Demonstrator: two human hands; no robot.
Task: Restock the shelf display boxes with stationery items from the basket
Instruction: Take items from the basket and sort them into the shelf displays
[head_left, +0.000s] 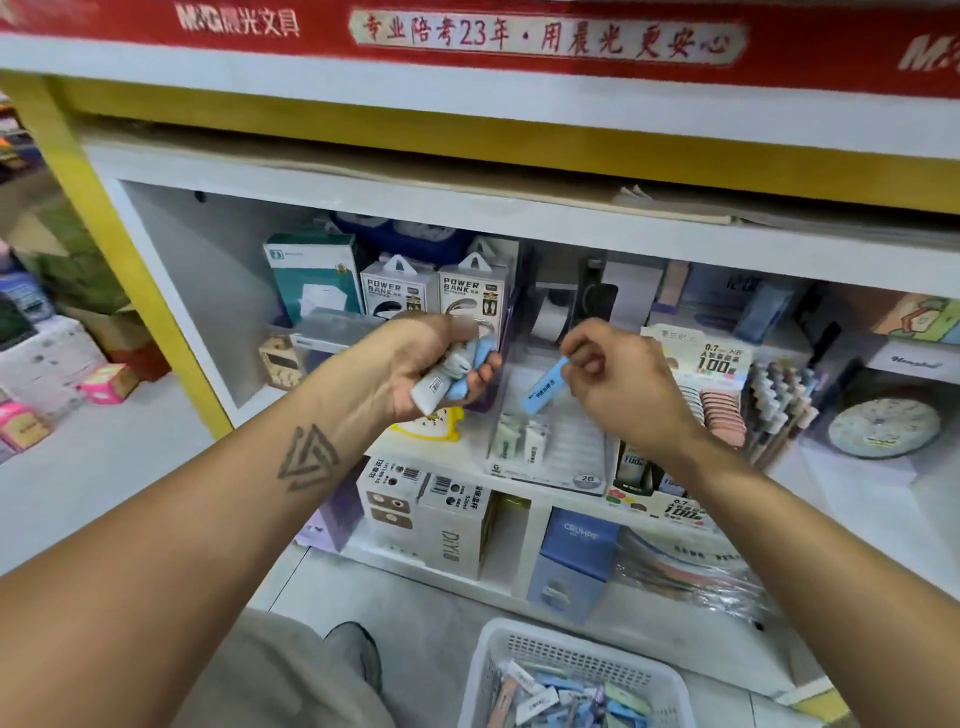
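At the bottom centre of the frame, a white basket (524, 670) sits on the floor, holding a jumble of blue, white and green stationery items (576, 699). Above it, mid-frame, the left hand (426, 364) grips a bundle of white and blue pieces (449, 374), fingers curled round them. Just right, the right hand (618, 379) pinches one blue eraser (545, 387) over a clear display box (550, 447) on the shelf, where a few green and white pieces stand. Farther back, at upper centre, stand power bank boxes (431, 291).
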